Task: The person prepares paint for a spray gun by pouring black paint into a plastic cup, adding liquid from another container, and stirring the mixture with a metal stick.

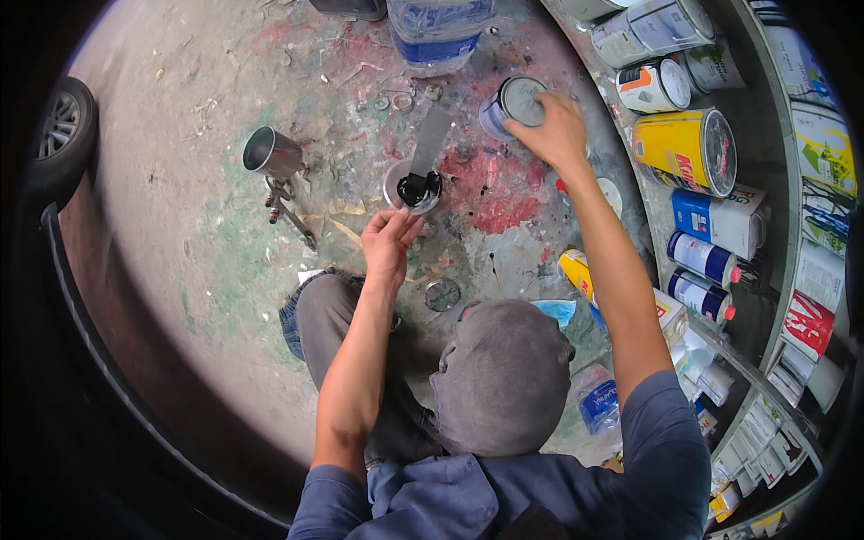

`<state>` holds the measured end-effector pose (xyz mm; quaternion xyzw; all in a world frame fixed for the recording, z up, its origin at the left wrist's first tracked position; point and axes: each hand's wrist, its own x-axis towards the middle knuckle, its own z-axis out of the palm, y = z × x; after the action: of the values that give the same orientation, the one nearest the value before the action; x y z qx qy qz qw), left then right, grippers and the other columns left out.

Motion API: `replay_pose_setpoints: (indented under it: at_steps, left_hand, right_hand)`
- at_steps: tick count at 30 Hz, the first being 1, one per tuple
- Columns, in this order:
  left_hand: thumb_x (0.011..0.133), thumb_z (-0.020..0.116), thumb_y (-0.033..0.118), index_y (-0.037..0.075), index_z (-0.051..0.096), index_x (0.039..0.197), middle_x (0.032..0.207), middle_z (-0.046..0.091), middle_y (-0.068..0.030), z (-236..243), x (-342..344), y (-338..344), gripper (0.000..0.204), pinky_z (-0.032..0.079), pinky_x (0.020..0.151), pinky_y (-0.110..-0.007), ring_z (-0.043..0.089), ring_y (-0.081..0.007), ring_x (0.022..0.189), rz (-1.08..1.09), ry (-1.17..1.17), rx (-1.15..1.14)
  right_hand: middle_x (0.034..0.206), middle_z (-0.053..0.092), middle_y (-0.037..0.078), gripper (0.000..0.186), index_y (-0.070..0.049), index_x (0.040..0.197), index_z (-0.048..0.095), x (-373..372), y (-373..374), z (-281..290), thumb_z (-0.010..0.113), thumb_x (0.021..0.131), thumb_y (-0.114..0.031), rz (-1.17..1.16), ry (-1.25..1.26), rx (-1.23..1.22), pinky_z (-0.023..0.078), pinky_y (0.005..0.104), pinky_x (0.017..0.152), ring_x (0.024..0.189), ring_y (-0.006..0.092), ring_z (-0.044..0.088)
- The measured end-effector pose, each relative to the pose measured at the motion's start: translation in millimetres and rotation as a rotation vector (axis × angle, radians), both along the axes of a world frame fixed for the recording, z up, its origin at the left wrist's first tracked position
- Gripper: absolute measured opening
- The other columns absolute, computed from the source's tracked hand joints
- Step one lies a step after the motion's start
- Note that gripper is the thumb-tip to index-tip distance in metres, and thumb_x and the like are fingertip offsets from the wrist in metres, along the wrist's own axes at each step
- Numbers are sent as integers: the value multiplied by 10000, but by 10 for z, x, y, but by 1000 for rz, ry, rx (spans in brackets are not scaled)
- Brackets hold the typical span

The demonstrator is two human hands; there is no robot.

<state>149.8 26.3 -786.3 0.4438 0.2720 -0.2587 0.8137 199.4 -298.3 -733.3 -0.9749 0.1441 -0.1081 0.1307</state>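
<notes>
At the lower rim of a clear plastic cup (392,184) with black liquid (416,189), my left hand (387,238) has its fingers pinched. A flat grey stick (432,135) leans in that cup. My right hand (553,130) grips a round can with a grey lid (524,99), up and to the right of the cup. To the left on the stained floor (225,225) is a spray gun (288,216) with a dark metal cup (272,151) on top.
Shelves along the right hold paint cans (684,153) and bottles (697,261). A water jug (435,40) sits at the top. A yellow can (576,270), a blue mask (554,312) and a small round lid (442,295) lie near me. A car tyre (63,135) is at far left.
</notes>
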Motion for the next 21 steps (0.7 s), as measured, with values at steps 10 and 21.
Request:
replay_pose_setpoints:
  at_steps: [10,21]
  left_hand:
    - [912,621,58,29,596,854,1264,605,-212,329,219,171,69,602,848,-435,693,-339,982,6,-66,-45]
    - [967,542,121,25,568,1025,1273,584,-277,1618,887,910,115,587,901,-491,636,-449,1094,-102,-218,-60]
  right_hand:
    - [1159,630,249,699,-43,1125,694,241,23,139,819,634,-524,-134,288,-47,484,488,932,1101,404,596]
    - [1188,631,233,846,-13,1228,624,290,-60,127,856,590,-517,-141,221,7,498,437,944,1124,370,602]
